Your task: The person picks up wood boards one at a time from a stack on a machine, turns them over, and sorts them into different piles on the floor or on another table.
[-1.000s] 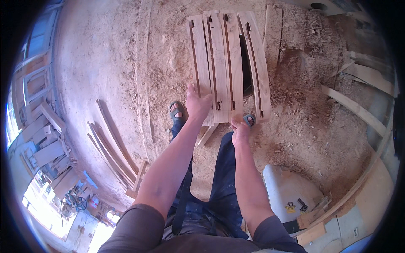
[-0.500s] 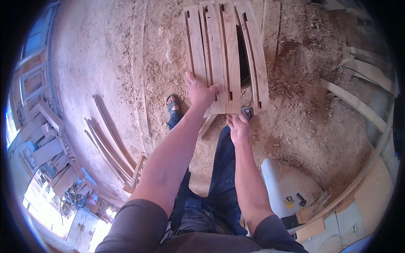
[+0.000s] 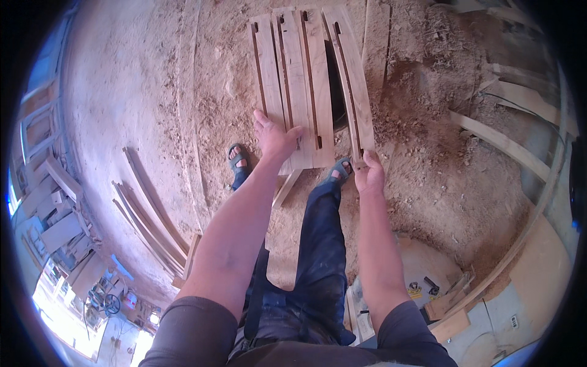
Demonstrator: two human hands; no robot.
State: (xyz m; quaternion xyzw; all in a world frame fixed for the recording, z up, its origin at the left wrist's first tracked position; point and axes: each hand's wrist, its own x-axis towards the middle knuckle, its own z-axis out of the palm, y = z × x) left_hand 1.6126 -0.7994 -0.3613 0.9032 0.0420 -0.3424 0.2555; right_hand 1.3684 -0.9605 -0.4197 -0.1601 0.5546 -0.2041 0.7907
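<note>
Several pale wooden slats with long dark slots lie side by side in front of me. My left hand (image 3: 276, 139) rests on the near left part of the grouped slats (image 3: 297, 92), thumb spread away from the fingers. At the far right of the set, one slotted slat (image 3: 351, 79) lies apart, with a dark gap between it and the others. My right hand (image 3: 370, 174) grips the near end of that slat, thumb on top; the fingers beneath are partly hidden. Something dark shows through the gap, too hidden to name.
Below the slats a wooden leg (image 3: 286, 188) slants to the floor. Wood chips and dust cover the ground. Curved wooden strips (image 3: 153, 202) lie at left. A long pale board (image 3: 501, 144) lies at right. My sandalled feet (image 3: 238, 158) stand near the slats.
My right hand has moved right, from the near end of the grouped slats to the end of the separate slat. My left hand stays on the slats. The whole view has shifted slightly.
</note>
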